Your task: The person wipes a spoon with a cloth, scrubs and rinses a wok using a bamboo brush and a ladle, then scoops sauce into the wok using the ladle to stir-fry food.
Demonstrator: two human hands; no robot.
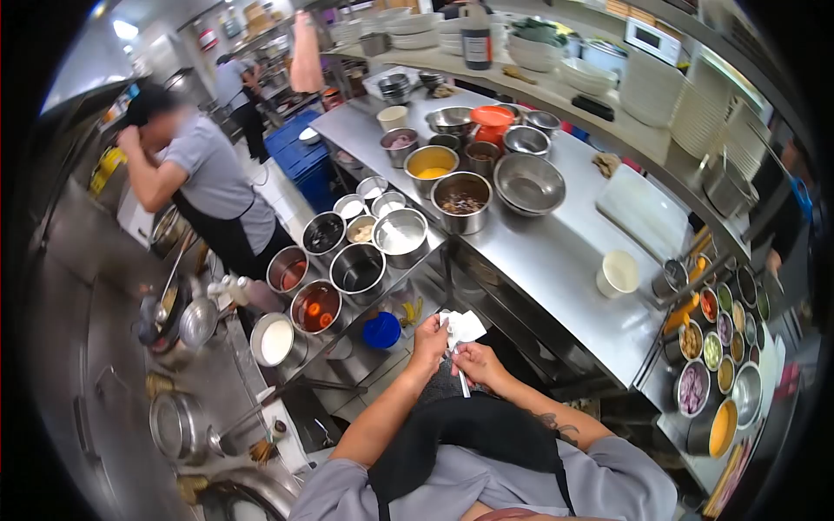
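Observation:
Both my hands are together in front of my black apron [460, 434], low in the middle of the view. My left hand [428, 344] has its fingers closed on a crumpled white paper or cloth [465, 326]. Just to its right, my right hand [476, 363] pinches a thin white strip that hangs down from the same white piece. Whether the strip is part of the paper or a separate string is too small to tell. A blue bowl [381, 330] sits on a lower shelf to the left of my hands.
Metal pots of sauces [356, 267] stand at the left front. A steel counter [556, 260] holds bowls, a white tub [618, 273] and a white tray [643, 210]. Ingredient containers [692, 387] line the right. A co-worker [217, 174] stands at the left beside the stove.

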